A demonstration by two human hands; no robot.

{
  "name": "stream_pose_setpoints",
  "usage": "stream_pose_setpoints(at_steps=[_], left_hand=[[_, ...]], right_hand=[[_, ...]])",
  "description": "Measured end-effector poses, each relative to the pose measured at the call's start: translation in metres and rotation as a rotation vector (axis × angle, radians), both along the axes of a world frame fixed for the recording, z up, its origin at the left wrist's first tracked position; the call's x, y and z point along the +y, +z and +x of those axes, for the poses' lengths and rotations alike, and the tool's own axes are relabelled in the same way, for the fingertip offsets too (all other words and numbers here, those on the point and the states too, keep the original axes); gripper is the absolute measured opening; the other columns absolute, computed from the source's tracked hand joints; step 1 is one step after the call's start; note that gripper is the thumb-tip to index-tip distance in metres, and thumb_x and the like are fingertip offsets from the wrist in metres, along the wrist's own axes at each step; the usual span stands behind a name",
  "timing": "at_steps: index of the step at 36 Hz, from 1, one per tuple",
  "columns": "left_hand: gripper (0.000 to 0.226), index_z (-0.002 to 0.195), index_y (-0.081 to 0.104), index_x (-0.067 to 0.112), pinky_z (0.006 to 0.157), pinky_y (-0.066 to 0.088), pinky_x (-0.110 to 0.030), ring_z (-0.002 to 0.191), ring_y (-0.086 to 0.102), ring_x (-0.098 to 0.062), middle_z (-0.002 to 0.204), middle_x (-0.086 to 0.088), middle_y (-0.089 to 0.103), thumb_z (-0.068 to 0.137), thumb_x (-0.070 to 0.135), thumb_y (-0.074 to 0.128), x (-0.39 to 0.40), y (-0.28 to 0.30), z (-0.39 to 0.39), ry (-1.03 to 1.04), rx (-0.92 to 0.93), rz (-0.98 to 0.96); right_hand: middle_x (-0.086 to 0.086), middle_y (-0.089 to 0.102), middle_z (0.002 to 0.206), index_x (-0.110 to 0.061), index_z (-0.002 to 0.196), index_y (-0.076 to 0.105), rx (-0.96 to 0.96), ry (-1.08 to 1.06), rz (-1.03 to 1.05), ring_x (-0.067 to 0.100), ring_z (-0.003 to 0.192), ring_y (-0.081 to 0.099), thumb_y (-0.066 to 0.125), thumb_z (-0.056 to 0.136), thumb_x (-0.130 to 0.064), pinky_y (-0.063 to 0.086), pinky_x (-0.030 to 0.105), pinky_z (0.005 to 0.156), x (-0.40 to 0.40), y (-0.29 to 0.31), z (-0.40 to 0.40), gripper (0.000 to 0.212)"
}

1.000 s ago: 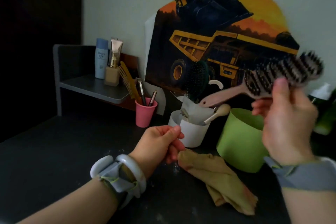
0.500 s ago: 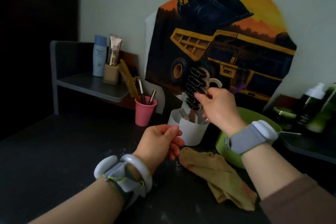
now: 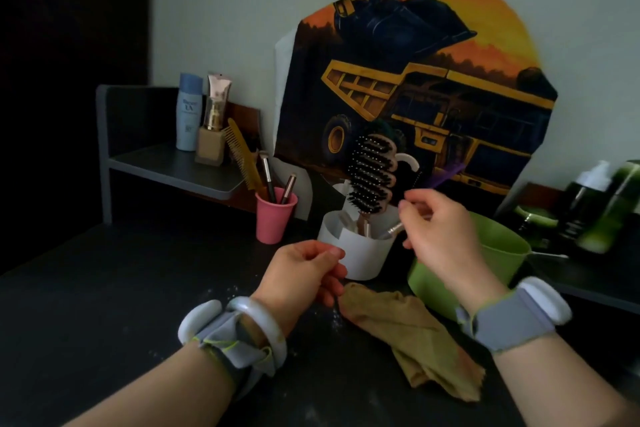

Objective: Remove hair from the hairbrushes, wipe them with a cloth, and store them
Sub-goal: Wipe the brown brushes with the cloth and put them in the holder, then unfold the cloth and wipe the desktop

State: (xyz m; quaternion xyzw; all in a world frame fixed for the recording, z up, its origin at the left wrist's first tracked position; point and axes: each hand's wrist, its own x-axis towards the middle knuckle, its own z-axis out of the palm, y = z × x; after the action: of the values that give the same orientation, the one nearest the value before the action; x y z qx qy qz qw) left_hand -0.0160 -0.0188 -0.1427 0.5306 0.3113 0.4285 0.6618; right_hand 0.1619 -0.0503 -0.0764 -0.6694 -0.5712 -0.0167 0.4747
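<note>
Standing handle-down in the white cup (image 3: 356,253), the pink hairbrush (image 3: 372,177) rises with its dark bristles facing you, at the middle of the dark tabletop (image 3: 104,288). Your right hand (image 3: 440,236) hangs just right of the brush, its fingers loosely curled and gripping nothing you can make out; it sits close to the brush head but apart from it. Your left hand (image 3: 301,274) hovers in front of the cup, thumb and fingertips drawn together in a narrow pinch; whether anything is caught between them you cannot tell. Below your hands the olive cloth (image 3: 412,336) lies crumpled on the table, its near corner just beside your left fingers. A green bowl (image 3: 502,253) stands right of the cup, partly behind your right wrist. Left of the cup a pink cup (image 3: 275,218) holds makeup brushes and a yellow comb (image 3: 240,152). Behind it, a grey shelf (image 3: 166,163) carries a blue bottle (image 3: 189,111) and a gold-capped bottle (image 3: 213,128). A dump-truck picture (image 3: 415,80) leans against the wall.
</note>
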Motion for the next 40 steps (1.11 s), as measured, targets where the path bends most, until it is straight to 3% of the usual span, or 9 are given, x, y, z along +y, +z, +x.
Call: stream_pose_setpoints(at_steps=[4,11,18,22,26,29,32,35,40], left_hand=[[0.011,0.095,0.066,0.005,0.039,0.042,-0.016,0.042,0.056,-0.005,0.069,-0.004,0.064,0.091,0.012,0.058,-0.004,0.002,0.005,0.021,0.007,0.008],[0.016,0.105,0.065,0.007,0.048,0.050,-0.018,0.056,0.061,-0.011,0.076,-0.008,0.064,0.090,0.005,0.058,-0.011,-0.001,0.008,-0.025,0.221,0.115],[0.044,0.124,0.058,0.021,0.086,0.052,-0.027,0.100,0.061,-0.014,0.119,-0.004,0.060,0.084,0.003,0.062,-0.015,0.001,0.011,-0.049,0.503,0.391],[0.069,0.141,0.037,0.027,0.074,0.045,-0.015,0.115,0.049,-0.012,0.136,-0.001,0.045,0.081,0.014,0.070,-0.020,0.007,0.016,-0.161,0.474,0.343],[0.080,0.144,0.029,0.028,0.067,0.040,-0.012,0.117,0.040,-0.008,0.129,0.009,0.040,0.079,0.026,0.074,-0.029,0.015,0.026,-0.190,0.460,0.338],[0.038,0.117,0.055,0.030,0.072,0.042,-0.012,0.103,0.057,-0.005,0.114,0.010,0.060,0.083,0.030,0.070,-0.036,0.022,0.034,-0.260,0.509,0.415],[0.010,0.093,0.059,0.033,0.070,0.048,-0.022,0.080,0.059,-0.005,0.092,0.008,0.063,0.086,0.030,0.065,-0.044,0.028,0.042,-0.242,0.516,0.438],[0.007,0.090,0.060,0.022,0.076,0.052,-0.040,0.075,0.060,-0.019,0.082,-0.003,0.063,0.087,0.027,0.065,-0.053,0.032,0.055,-0.176,0.417,0.345],[0.018,0.079,0.057,0.025,0.072,0.047,-0.030,0.075,0.056,-0.013,0.078,0.005,0.059,0.080,0.037,0.070,-0.064,0.043,0.071,0.031,0.483,0.475]], right_hand=[[-0.008,0.066,0.077,-0.015,0.104,0.071,-0.144,0.062,-0.164,0.016,0.072,0.064,0.062,0.090,-0.018,0.049,0.031,0.069,-0.039,-0.023,0.004,0.017],[-0.009,0.051,0.099,-0.023,0.121,0.063,-0.527,0.207,-0.452,0.015,0.102,0.052,0.067,0.086,-0.037,0.035,0.020,0.084,-0.075,-0.064,0.014,0.038],[-0.008,0.065,0.079,-0.023,0.084,0.064,-0.007,0.116,-0.177,0.008,0.075,0.058,0.062,0.092,-0.017,0.040,0.013,0.063,-0.078,-0.044,0.021,0.010],[-0.002,0.070,0.081,-0.020,0.085,0.067,0.356,0.210,-0.119,0.011,0.077,0.063,0.059,0.094,-0.018,0.049,0.022,0.070,-0.089,-0.024,0.024,0.012],[-0.006,0.073,0.080,-0.029,0.082,0.073,0.552,0.312,-0.109,0.013,0.084,0.067,0.060,0.093,-0.020,0.052,0.028,0.077,-0.101,-0.007,0.026,0.019],[-0.006,0.073,0.085,-0.033,0.085,0.074,0.550,0.293,-0.091,0.017,0.091,0.068,0.061,0.092,-0.026,0.052,0.035,0.083,-0.113,0.004,0.032,0.016],[-0.007,0.073,0.082,-0.032,0.083,0.074,0.531,0.268,-0.055,0.012,0.082,0.069,0.063,0.091,-0.025,0.050,0.032,0.075,-0.125,0.012,0.039,0.015],[-0.004,0.071,0.079,-0.025,0.082,0.071,0.432,0.127,0.000,0.013,0.079,0.066,0.068,0.086,-0.023,0.047,0.027,0.067,-0.138,0.018,0.051,0.006],[0.002,0.068,0.088,-0.022,0.088,0.067,0.330,-0.038,0.031,0.020,0.086,0.063,0.069,0.085,-0.021,0.049,0.030,0.069,-0.159,0.024,0.071,0.004]])
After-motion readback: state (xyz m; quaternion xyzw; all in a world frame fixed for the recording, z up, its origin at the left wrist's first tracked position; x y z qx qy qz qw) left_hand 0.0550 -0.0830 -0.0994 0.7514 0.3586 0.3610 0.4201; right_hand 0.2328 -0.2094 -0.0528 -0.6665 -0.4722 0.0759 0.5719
